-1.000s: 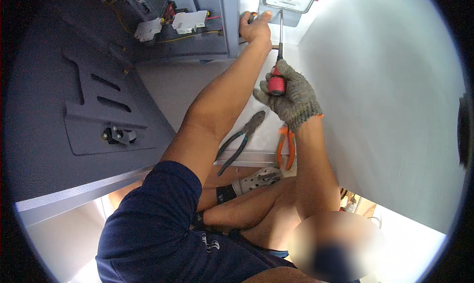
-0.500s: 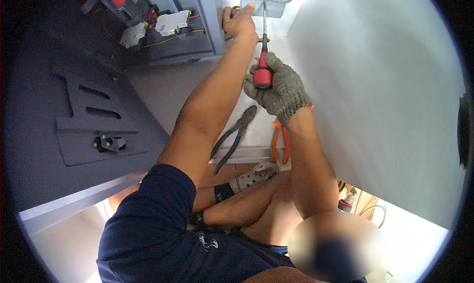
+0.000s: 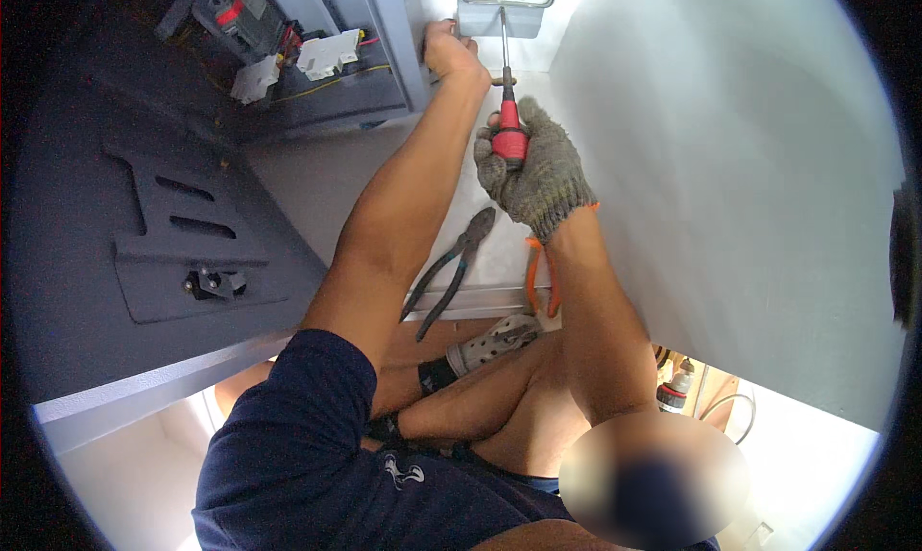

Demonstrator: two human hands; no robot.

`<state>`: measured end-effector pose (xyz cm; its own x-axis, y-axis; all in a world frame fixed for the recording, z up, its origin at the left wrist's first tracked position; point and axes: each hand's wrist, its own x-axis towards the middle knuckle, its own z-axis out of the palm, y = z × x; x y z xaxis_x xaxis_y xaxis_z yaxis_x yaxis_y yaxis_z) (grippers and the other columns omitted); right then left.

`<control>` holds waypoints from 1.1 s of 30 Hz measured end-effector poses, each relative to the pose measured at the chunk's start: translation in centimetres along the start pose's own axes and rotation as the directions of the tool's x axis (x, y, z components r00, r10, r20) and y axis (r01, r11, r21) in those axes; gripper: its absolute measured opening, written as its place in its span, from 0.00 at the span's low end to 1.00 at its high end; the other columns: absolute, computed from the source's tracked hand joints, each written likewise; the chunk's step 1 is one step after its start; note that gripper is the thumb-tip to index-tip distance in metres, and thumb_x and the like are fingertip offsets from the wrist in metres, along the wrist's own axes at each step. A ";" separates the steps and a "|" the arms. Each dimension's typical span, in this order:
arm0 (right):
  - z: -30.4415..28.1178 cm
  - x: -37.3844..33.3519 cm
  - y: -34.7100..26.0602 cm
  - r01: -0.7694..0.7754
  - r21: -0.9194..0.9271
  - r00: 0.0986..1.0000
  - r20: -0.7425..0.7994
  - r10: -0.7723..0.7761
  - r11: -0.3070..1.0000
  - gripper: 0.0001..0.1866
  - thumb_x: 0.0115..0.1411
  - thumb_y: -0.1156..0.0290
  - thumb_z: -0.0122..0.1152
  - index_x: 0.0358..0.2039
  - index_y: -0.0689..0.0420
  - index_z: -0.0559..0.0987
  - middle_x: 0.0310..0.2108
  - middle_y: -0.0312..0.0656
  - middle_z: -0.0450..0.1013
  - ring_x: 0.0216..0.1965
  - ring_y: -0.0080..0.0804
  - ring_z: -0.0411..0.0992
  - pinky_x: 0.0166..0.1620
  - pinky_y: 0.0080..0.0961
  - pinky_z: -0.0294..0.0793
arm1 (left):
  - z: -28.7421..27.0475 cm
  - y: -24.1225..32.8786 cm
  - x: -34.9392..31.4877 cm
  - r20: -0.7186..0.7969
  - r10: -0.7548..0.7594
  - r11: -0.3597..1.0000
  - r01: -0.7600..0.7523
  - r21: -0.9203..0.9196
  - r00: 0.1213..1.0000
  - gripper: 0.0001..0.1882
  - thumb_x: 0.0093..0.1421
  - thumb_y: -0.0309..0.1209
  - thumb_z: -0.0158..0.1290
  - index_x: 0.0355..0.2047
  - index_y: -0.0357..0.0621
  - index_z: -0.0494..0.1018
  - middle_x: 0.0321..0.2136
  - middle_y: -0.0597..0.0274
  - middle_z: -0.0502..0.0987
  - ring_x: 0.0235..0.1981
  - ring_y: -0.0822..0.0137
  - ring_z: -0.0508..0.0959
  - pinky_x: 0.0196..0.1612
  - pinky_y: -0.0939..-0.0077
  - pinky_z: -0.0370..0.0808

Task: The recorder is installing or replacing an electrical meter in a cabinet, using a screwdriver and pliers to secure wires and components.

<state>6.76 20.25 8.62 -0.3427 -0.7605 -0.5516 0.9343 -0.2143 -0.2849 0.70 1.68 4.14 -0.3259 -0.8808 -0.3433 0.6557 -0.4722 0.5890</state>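
Observation:
My right hand point(image 3: 538, 171), in a grey knit glove with an orange cuff edge, is wrapped round the red handle of a screwdriver point(image 3: 509, 133). Its shaft points away from me, and the tip meets the grey lower part of a meter point(image 3: 499, 21) with a clear window. Bare and curled, my left hand point(image 3: 453, 56) is beside the meter at the grey cabinet post. Its fingertips are partly hidden, and I cannot make out what they grip. Below my hands lie dark-handled pliers point(image 3: 461, 258) and an orange-handled tool point(image 3: 541, 272), partly covered by my right forearm.
At the upper left, an open grey cabinet holds a dark device point(image 3: 240, 18), white modules point(image 3: 329, 53) and wires. A dark panel with a latch point(image 3: 213, 282) stands on the left. A pale panel point(image 3: 730, 186) rises on the right. Another red-and-black tool point(image 3: 675, 388) is by my right elbow.
My left hand has turned, and its raised thumb has come down into the curl. The view has shifted slightly. The screwdriver stays at the meter's lower part.

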 end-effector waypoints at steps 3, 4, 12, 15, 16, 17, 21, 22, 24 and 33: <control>0.9 -0.4 0.2 0.040 -0.047 0.998 -0.040 -0.042 0.998 0.15 0.62 0.62 0.58 0.38 0.61 0.68 0.31 0.45 0.69 0.28 0.39 0.72 0.33 0.37 0.82 | -0.1 -0.1 -0.4 -0.033 -0.029 0.993 0.025 -0.113 0.999 0.18 0.57 0.45 0.50 0.39 0.46 0.64 0.39 0.64 0.65 0.44 0.63 0.66 0.57 0.65 0.61; 0.9 -0.4 0.4 0.086 -0.133 0.996 -0.002 -0.087 0.987 0.16 0.62 0.60 0.58 0.38 0.61 0.68 0.31 0.45 0.69 0.28 0.39 0.72 0.33 0.36 0.81 | -0.2 -0.1 -0.4 -0.012 -0.012 0.991 0.010 -0.136 1.000 0.19 0.58 0.42 0.49 0.45 0.46 0.62 0.42 0.60 0.63 0.47 0.57 0.65 0.61 0.57 0.57; 0.8 -0.7 -0.1 0.007 -0.048 0.998 -0.068 -0.010 0.999 0.11 0.64 0.63 0.55 0.40 0.56 0.70 0.32 0.42 0.69 0.29 0.37 0.71 0.35 0.35 0.80 | -0.2 -0.3 -0.2 0.036 0.022 0.988 -0.017 -0.153 0.999 0.24 0.60 0.42 0.47 0.52 0.46 0.58 0.44 0.59 0.61 0.50 0.50 0.64 0.66 0.48 0.51; 0.8 -0.3 0.1 0.021 -0.096 0.999 -0.031 -0.024 0.995 0.14 0.63 0.61 0.57 0.40 0.57 0.68 0.32 0.43 0.70 0.28 0.40 0.71 0.34 0.39 0.80 | -0.5 -0.5 0.2 0.072 0.024 0.981 -0.010 -0.195 0.997 0.24 0.61 0.43 0.48 0.53 0.46 0.58 0.44 0.60 0.60 0.50 0.51 0.64 0.66 0.48 0.50; 0.6 -0.2 0.3 0.065 -0.184 0.998 0.033 -0.060 0.981 0.16 0.62 0.60 0.58 0.39 0.58 0.66 0.31 0.44 0.69 0.27 0.41 0.72 0.32 0.41 0.81 | -0.6 -0.5 0.2 0.072 0.020 0.983 -0.006 -0.185 0.997 0.24 0.61 0.43 0.48 0.53 0.46 0.58 0.44 0.60 0.60 0.50 0.51 0.63 0.66 0.47 0.49; 0.3 0.0 0.4 0.069 -0.186 0.997 0.038 -0.063 0.980 0.16 0.62 0.60 0.58 0.39 0.58 0.66 0.31 0.44 0.69 0.27 0.41 0.72 0.32 0.41 0.81 | -0.7 -0.5 0.2 0.073 0.015 0.985 -0.003 -0.175 0.997 0.24 0.61 0.43 0.48 0.53 0.46 0.58 0.44 0.60 0.60 0.51 0.51 0.63 0.66 0.47 0.49; 0.3 -0.4 0.7 0.083 -0.077 0.997 -0.005 -0.083 0.994 0.17 0.61 0.60 0.60 0.39 0.58 0.66 0.30 0.46 0.70 0.25 0.40 0.71 0.31 0.39 0.80 | -0.6 -0.1 -0.2 0.077 0.015 0.983 -0.001 -0.181 0.997 0.24 0.61 0.43 0.47 0.53 0.46 0.58 0.44 0.60 0.60 0.51 0.51 0.63 0.67 0.47 0.48; 0.4 -0.5 0.7 0.089 -0.036 0.996 0.001 -0.089 0.995 0.15 0.61 0.61 0.60 0.38 0.58 0.66 0.30 0.45 0.70 0.25 0.39 0.71 0.31 0.38 0.80 | -0.4 -0.1 -0.5 0.056 0.017 0.982 -0.006 -0.187 0.998 0.24 0.61 0.43 0.47 0.53 0.46 0.58 0.45 0.60 0.60 0.51 0.51 0.63 0.67 0.47 0.48; 0.2 -0.7 0.0 0.066 -0.042 0.998 0.009 -0.066 0.997 0.14 0.62 0.62 0.59 0.37 0.58 0.67 0.30 0.45 0.70 0.27 0.39 0.71 0.32 0.39 0.80 | -0.2 0.0 -0.8 0.033 0.021 0.981 -0.014 -0.194 0.999 0.24 0.61 0.43 0.47 0.53 0.45 0.58 0.45 0.60 0.60 0.51 0.51 0.63 0.67 0.48 0.48; 0.9 -0.8 0.6 0.074 -0.195 0.996 -0.024 -0.080 0.978 0.12 0.64 0.59 0.55 0.42 0.52 0.71 0.30 0.41 0.70 0.31 0.36 0.70 0.35 0.36 0.79 | -0.5 -0.2 0.2 0.054 -0.005 0.983 0.015 -0.185 0.999 0.23 0.60 0.50 0.50 0.43 0.46 0.60 0.42 0.63 0.61 0.51 0.58 0.63 0.63 0.62 0.53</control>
<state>7.67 20.18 9.60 -0.4188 -0.7259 -0.5456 0.8693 -0.1466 -0.4722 0.84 1.61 3.56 -0.3657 -0.8791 -0.3058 0.7656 -0.4709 0.4383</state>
